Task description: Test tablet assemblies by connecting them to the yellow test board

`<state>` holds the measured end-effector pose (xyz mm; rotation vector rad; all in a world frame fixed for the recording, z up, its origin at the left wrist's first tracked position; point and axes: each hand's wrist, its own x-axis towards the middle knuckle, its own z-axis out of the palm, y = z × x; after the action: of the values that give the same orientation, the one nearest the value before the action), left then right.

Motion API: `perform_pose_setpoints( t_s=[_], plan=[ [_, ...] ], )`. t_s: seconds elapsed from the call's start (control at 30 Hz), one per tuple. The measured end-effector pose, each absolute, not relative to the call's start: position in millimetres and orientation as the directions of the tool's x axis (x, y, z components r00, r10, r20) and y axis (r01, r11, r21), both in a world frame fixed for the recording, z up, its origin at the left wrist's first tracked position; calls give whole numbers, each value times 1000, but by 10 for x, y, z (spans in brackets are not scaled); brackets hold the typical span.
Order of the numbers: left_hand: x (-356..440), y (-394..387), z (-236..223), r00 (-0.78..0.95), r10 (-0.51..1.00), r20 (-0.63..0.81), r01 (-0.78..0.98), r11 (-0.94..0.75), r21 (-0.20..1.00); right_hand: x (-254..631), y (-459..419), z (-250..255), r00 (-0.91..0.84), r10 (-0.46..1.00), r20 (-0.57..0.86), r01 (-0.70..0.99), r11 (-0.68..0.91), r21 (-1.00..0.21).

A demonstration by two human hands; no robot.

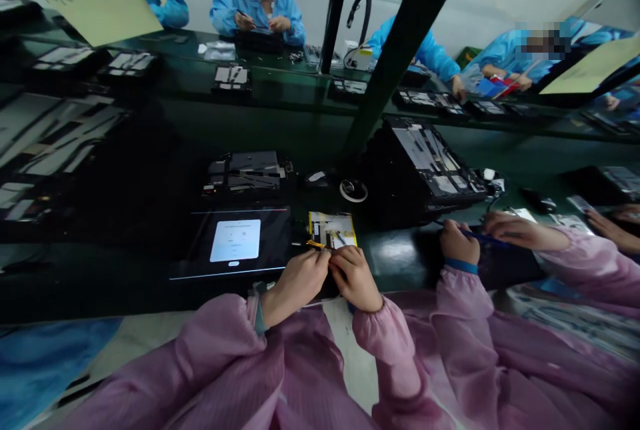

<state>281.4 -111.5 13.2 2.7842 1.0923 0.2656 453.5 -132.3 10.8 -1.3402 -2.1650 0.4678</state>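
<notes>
My left hand (299, 278) and my right hand (356, 275) meet at the near edge of the bench, fingers pinched close together. What they pinch is too small and too covered by the fingers to make out. Just beyond the fingertips lies a flat silver battery pack (333, 225) edged in yellow tape, with an orange strip (316, 244) at its near left. To the left of my hands a tablet (200, 243) lies face up, its screen lit with a white dialog box. A wrist band (259, 310) circles my left wrist.
Behind the tablet sits an opened device (245, 173). A tape roll (353, 191) lies near a dark mouse (318, 180). Stacked opened devices (425, 163) stand right. A neighbour's hands (460, 247) work close on my right. A dark post (400, 37) rises ahead.
</notes>
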Motion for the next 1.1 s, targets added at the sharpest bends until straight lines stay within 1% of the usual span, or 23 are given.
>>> perform_pose_setpoints(
  t_s=[0.07, 0.13, 0.17, 0.23, 0.27, 0.37, 0.47, 0.73, 0.9, 0.97, 1.0, 1.1],
  plan=[
    [2811, -1106, 153, 677, 728, 109, 689, -678, 257, 4617, -1267, 115, -330, 907, 264, 657, 421, -626],
    [2808, -1102, 168, 647, 757, 90, 706, -640, 305, 4703, -1164, 79, -234, 933, 274, 643, 360, -676],
    [2808, -1104, 173, 641, 763, 80, 709, -630, 317, 4739, -1098, 41, -172, 944, 281, 662, 322, -677],
    [2811, -1114, 177, 645, 762, 65, 708, -627, 326, 4788, -953, -64, -81, 951, 299, 735, 259, -626],
    [2813, -1121, 178, 647, 760, 62, 705, -627, 331, 4800, -884, -122, -70, 949, 307, 776, 245, -582],
    [2822, -1140, 175, 648, 759, 62, 696, -623, 356, 4789, -728, -255, -110, 945, 308, 862, 245, -445],
    [2829, -1146, 178, 648, 759, 60, 689, -618, 379, 4745, -664, -284, -137, 949, 285, 901, 239, -363],
    [2838, -1135, 194, 649, 758, 64, 680, -616, 398, 4689, -646, -238, -196, 951, 238, 927, 259, -270],
    [2853, -1129, 169, 653, 754, 76, 662, -617, 426, 4683, -648, -279, -215, 938, 272, 938, 276, -210],
    [2855, -1128, 173, 654, 751, 83, 656, -619, 432, 4703, -636, -315, -211, 932, 294, 932, 283, -229],
    [2854, -1129, 179, 656, 750, 87, 653, -621, 434, 4718, -626, -332, -202, 931, 303, 922, 285, -262],
    [2844, -1134, 198, 660, 744, 104, 644, -632, 431, 4765, -607, -335, -140, 933, 331, 862, 280, -423]
  ],
)
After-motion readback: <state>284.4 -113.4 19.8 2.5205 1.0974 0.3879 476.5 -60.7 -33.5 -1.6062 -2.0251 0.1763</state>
